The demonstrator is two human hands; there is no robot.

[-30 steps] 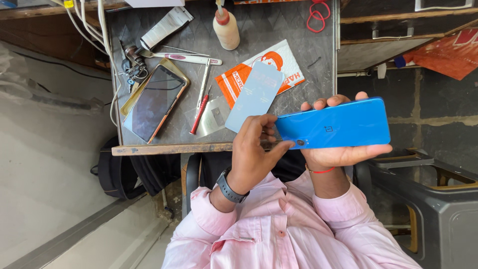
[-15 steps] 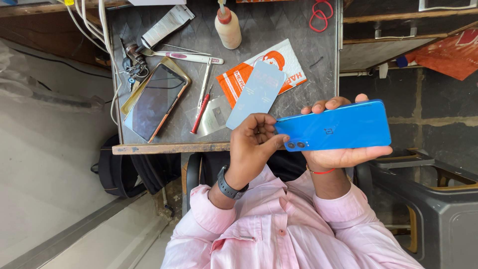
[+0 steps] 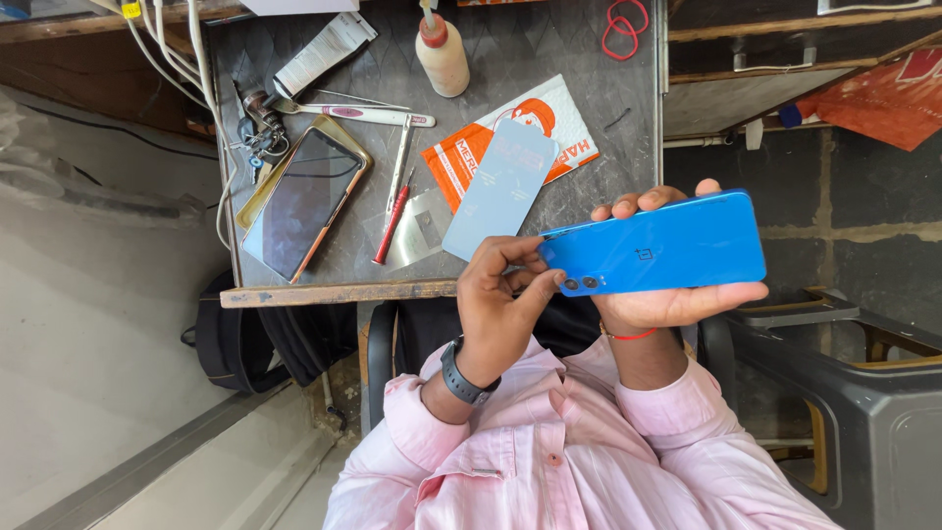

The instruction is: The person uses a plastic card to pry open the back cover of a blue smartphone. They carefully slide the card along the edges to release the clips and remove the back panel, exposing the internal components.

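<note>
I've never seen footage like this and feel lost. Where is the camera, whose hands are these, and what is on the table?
There is no machine here, just one camera on a person's head looking down at their pink shirt and bare hands. The right hand grips a glossy bright blue smartphone with its back up. The left hand, which wears a dark wristband, pinches the phone's camera end. On the grey metal table lie a pale blue rectangular panel, an orange-and-white packet, a red-handled screwdriver, a dark gold-edged phone and a plastic squeeze bottle.
</note>
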